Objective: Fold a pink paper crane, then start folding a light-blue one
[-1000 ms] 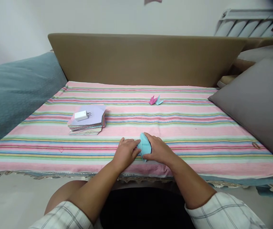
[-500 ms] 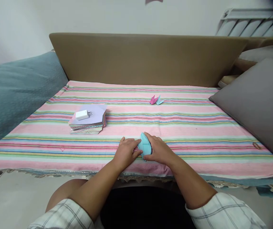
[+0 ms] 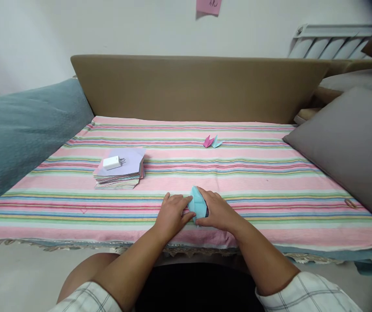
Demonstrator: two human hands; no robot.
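Observation:
A light blue folded paper (image 3: 199, 205) lies on the striped cloth (image 3: 257, 173) near the front edge, between my two hands. My left hand (image 3: 173, 213) has its thumb and a finger on the paper's left side. From the right, my right hand (image 3: 217, 209) grips the paper, with fingers at its top and the thumb at its lower edge. Farther back on the cloth stand a small pink folded paper (image 3: 208, 141) and a small light blue folded paper (image 3: 216, 142), side by side.
At the left, a stack of coloured paper (image 3: 130, 162) carries a white charger plug (image 3: 112, 163). A grey pillow (image 3: 348, 143) rests at the right and a blue cushion (image 3: 30, 130) at the left. A brown board (image 3: 199, 89) stands behind. Near the pillow lies a small brown loop (image 3: 350, 203).
The whole view has tilted up slightly, so a pink note on the wall shows more fully. Both hands keep nearly the same places at the blue paper.

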